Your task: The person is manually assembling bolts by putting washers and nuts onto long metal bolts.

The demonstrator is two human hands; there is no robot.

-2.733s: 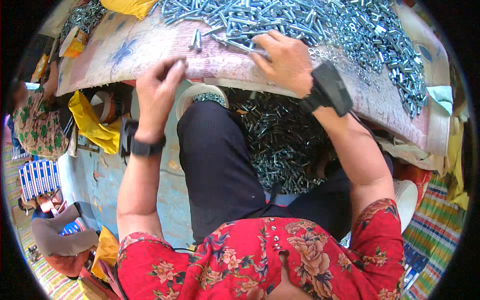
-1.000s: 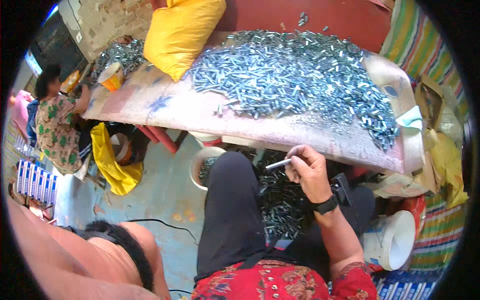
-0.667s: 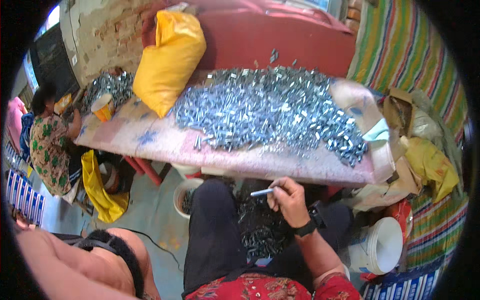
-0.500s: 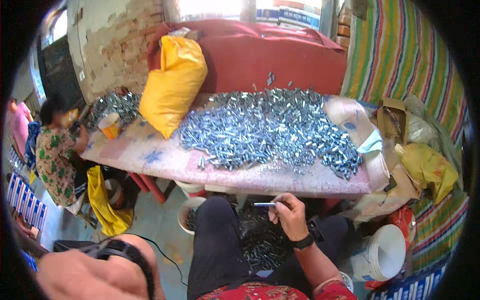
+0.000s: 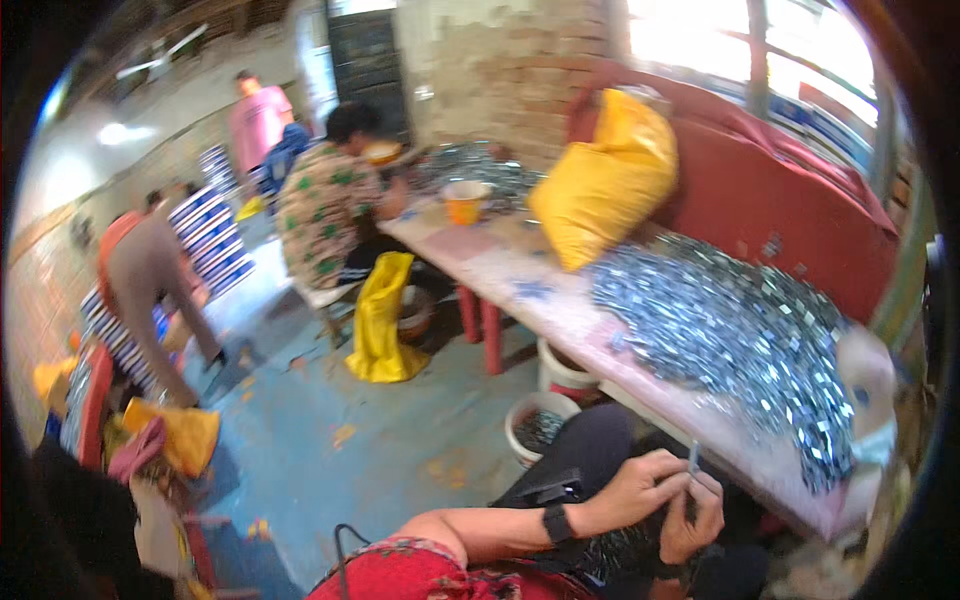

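Left hand (image 5: 640,487) now joins right hand (image 5: 692,518) on bolt (image 5: 692,458).

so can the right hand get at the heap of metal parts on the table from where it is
Probably yes. The right hand sits just below the table's near edge, pinching a small metal piece together with the left hand. The heap of metal parts lies just above, nothing between, though the fingers are busy.

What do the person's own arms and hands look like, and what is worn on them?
Both hands, left hand and right hand, are bare, without gloves. The left forearm is bare, with a black wristband carrying a black box-shaped device. A red flowered garment shows at the lower edge.
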